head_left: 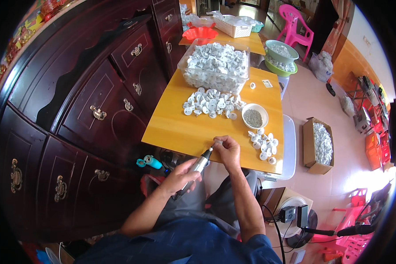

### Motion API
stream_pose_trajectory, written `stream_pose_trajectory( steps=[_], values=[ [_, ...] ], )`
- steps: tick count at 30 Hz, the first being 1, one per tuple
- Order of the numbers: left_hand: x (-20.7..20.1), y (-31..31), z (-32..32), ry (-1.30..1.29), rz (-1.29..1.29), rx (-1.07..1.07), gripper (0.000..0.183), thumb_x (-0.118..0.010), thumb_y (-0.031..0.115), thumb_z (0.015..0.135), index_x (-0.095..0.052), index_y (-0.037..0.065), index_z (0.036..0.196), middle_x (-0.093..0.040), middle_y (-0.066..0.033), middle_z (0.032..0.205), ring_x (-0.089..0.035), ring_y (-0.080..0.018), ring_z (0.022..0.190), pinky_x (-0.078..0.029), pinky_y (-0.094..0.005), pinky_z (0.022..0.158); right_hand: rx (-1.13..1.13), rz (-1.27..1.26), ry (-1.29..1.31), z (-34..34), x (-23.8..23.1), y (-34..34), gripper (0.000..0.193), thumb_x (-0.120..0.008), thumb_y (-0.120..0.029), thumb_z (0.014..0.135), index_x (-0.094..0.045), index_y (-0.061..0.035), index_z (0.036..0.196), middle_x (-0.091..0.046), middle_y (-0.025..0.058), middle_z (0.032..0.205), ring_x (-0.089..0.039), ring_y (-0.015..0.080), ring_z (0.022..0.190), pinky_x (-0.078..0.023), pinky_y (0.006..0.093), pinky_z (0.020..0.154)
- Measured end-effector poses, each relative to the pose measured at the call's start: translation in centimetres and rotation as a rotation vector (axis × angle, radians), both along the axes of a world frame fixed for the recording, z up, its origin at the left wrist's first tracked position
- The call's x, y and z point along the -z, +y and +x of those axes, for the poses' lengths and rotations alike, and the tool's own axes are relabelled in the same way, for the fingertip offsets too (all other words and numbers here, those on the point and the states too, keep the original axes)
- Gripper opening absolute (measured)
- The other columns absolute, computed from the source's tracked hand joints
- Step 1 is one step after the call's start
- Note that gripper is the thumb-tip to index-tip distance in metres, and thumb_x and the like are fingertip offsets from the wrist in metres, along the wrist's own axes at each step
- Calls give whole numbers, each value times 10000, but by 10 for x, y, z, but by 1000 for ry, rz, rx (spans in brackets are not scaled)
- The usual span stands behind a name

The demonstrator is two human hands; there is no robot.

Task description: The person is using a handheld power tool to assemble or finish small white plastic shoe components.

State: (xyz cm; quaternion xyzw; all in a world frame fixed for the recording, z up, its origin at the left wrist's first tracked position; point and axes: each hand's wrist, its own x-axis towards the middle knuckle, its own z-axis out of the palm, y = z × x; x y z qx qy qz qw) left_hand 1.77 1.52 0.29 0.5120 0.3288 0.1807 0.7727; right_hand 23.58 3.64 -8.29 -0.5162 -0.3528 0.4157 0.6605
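Observation:
A silver-and-black electric screwdriver [200,163] is gripped in my left hand [180,177], its tip slanting up to the right. Just past that tip, over the near edge of the yellow table [171,119], my right hand [229,152] pinches a small whitish piece [217,143], mostly hidden by the fingers. Small white round pieces with stems [265,145] lie loose to the right of this hand. Beyond them stands a white bowl [254,106] of tiny grey metal parts. A larger heap of white round pieces [213,102] spreads across the middle of the table.
A clear plastic bin [249,72] piled with white pieces stands on the table's far part. Dark wooden drawers [105,105] line the left. On the floor at right is a cardboard box [309,145] of white pieces. A turquoise bottle [152,162] is below the table's left edge.

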Motion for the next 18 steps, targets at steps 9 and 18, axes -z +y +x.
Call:
stream_pose_trajectory(
  steps=[9, 18],
  values=[
    [-4, 2, 0, -77, -137, -34, 473, -567, 200, 969, -458, 43, 1401, -601, -57, 874, -563, -93, 551, -452, -220, 466, -20, -11, -18, 2, -2, -2, 121, -691, 18, 878, -677, 7, 997, -683, -4, 873, -615, 43, 782, -510, 205, 718],
    [0, 3, 2, -157, -233, -44, 426, -595, 284, 975, -507, 55, 1323, -603, -60, 889, -568, -91, 554, -448, -216, 449, -25, 6, 30, 2, -2, -1, 122, -681, 26, 883, -670, 15, 1004, -687, 7, 898, -621, 49, 801, -514, 204, 731]
  ],
)
